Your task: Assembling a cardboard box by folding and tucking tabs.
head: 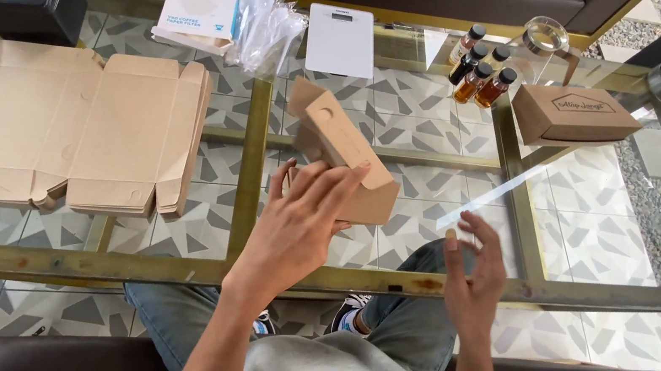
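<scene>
My left hand [301,219] rests its fingers on a small brown cardboard box [343,151] that stands tilted on the glass table [430,164]. The fingertips press the box's near side; the grip looks loose. My right hand [472,273] hovers near the table's front edge, fingers apart and curled, holding nothing. It is a little to the right of the box and apart from it.
Flat unfolded cardboard blanks [59,128] lie at the left. A closed brown box [575,115], several small amber bottles [481,68], a glass jar [547,38], a white scale [339,38], a white packet [199,16] and clear plastic bags [269,25] sit at the back.
</scene>
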